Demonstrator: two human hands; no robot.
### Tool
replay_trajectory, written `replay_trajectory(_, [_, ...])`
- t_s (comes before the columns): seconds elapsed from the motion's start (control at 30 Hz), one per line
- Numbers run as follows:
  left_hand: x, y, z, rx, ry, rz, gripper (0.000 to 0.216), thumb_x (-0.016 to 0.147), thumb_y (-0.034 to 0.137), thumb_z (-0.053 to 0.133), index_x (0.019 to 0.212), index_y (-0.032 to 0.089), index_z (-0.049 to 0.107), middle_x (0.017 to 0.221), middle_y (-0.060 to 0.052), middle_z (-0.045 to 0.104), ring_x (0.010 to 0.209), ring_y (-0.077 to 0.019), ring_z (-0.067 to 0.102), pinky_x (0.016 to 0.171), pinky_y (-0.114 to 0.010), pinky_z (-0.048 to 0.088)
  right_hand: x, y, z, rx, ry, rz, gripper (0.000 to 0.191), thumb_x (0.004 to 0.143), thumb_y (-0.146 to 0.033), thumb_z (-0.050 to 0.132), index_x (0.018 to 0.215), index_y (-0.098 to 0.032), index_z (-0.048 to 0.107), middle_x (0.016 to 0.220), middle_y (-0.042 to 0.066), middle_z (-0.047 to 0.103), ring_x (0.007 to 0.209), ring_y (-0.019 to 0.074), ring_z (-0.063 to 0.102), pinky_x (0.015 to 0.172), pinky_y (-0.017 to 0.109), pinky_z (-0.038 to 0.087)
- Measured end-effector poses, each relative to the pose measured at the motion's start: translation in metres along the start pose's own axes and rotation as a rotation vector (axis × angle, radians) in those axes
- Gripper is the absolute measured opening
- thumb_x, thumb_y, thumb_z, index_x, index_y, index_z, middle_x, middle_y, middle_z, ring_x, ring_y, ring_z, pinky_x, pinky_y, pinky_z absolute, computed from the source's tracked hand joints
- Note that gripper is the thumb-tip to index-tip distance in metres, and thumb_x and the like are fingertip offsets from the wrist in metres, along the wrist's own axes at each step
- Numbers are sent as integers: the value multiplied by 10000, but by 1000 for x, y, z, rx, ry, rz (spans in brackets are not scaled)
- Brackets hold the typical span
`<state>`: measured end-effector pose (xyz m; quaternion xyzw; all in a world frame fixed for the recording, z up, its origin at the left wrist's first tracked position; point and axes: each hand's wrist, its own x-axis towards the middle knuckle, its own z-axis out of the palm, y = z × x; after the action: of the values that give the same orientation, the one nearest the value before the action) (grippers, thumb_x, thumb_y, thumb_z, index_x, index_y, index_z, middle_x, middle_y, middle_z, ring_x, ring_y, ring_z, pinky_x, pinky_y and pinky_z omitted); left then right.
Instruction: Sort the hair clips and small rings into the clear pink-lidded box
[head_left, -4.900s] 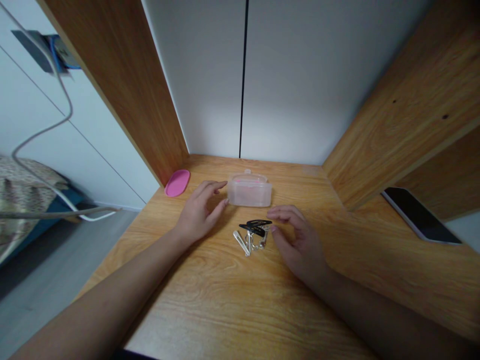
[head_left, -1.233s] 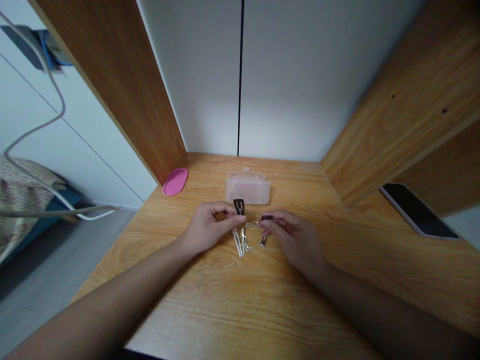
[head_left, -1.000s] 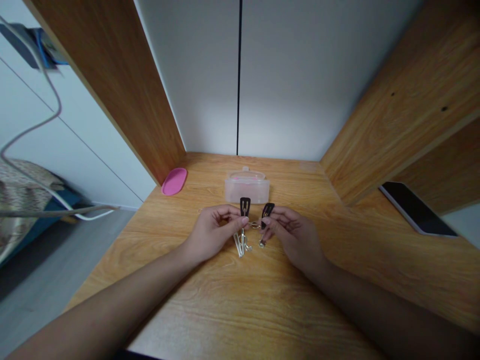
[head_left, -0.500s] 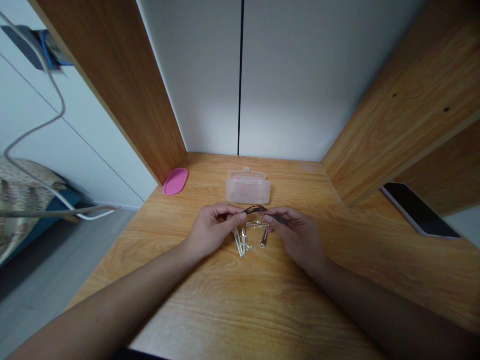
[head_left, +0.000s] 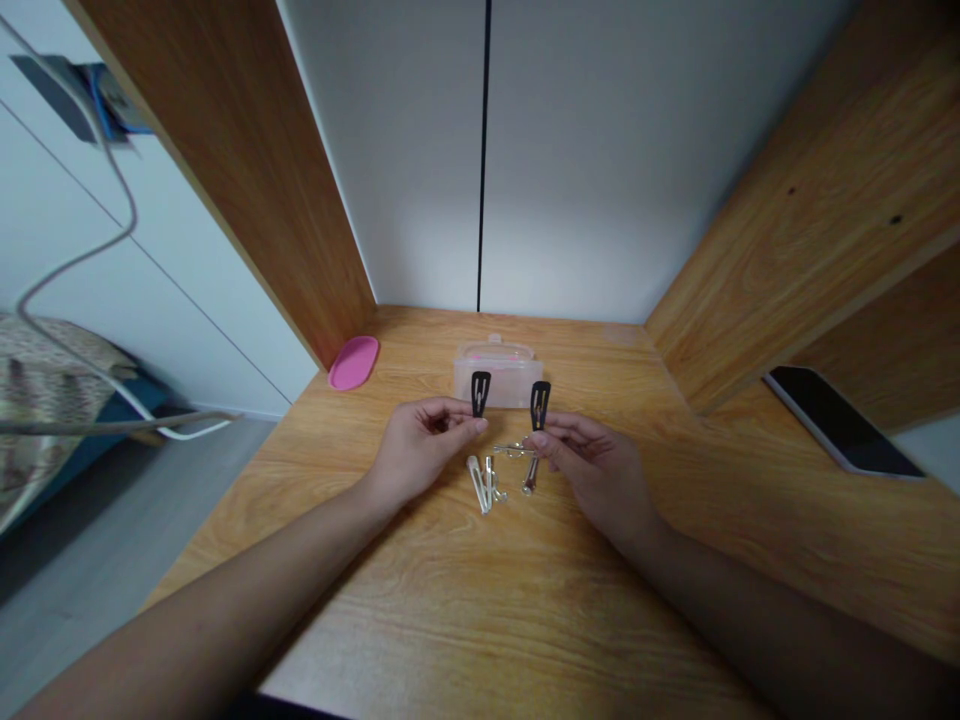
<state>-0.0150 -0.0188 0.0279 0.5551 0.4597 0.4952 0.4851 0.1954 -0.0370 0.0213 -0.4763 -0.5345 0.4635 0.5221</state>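
Note:
My left hand (head_left: 424, 440) pinches a black snap hair clip (head_left: 481, 390) upright between thumb and fingers. A second black snap hair clip (head_left: 539, 402) stands upright in the pinch of my right hand (head_left: 596, 465). Both clips are held apart, in front of a clear plastic box (head_left: 499, 382). On the wood below and between my hands lie silvery hair clips (head_left: 478, 486), several in a loose group. One metal clip (head_left: 531, 476) rests just under my right fingertips. The lower ends of the black clips are covered by my fingers.
A pink oval lid or dish (head_left: 353, 363) lies at the back left of the wooden desk (head_left: 480, 610). At the right, a phone (head_left: 840, 420) rests beside the wooden side panel (head_left: 810, 210). A white cable (head_left: 124, 215) hangs at the far left.
The dark clips, lying sideways between my fingertips before, are now apart and upright, one in each hand. The clips on the desk look unmoved.

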Motion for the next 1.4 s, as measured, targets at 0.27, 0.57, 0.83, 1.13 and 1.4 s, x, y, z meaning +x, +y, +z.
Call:
replay_trajectory(0.27, [-3,3,1,54,-79,-21,203,724,311,823,844,155,774,761,-50,754,610,-121,629,596,-273,534,0,4,-2,19,16,32,380,692,-392,841,1019,-214,766,835,59,803,747,227,762,715,387,636])
replay_trajectory(0.57, [-4,6,0,112,-107,-8,204,785,363,774,798,159,783,736,-57,755,612,-127,628,566,-244,498,1,6,-1,45,-33,-52,407,721,-398,830,1084,-234,752,881,50,806,800,225,767,769,404,645])
replay_trajectory(0.83, [-3,6,-1,111,-107,-24,256,807,403,751,750,153,754,688,-50,734,574,-115,603,547,-233,466,1,9,-1,53,-20,-62,360,724,-352,822,1060,-239,758,852,35,806,769,209,766,735,377,647])
replay_trajectory(1.13, [-6,5,-1,272,-141,151,251,866,378,698,750,159,736,702,-46,706,629,-129,595,592,-256,457,1,9,0,75,-39,-61,306,717,-332,831,1007,-254,773,862,28,805,764,201,762,707,355,649])
replay_trajectory(1.4, [-13,12,-1,554,-292,571,178,906,314,680,801,180,730,732,-38,702,732,-161,596,739,-313,454,-6,9,-1,-104,-127,-123,142,775,-357,792,825,-225,781,756,32,778,624,169,698,572,291,590])
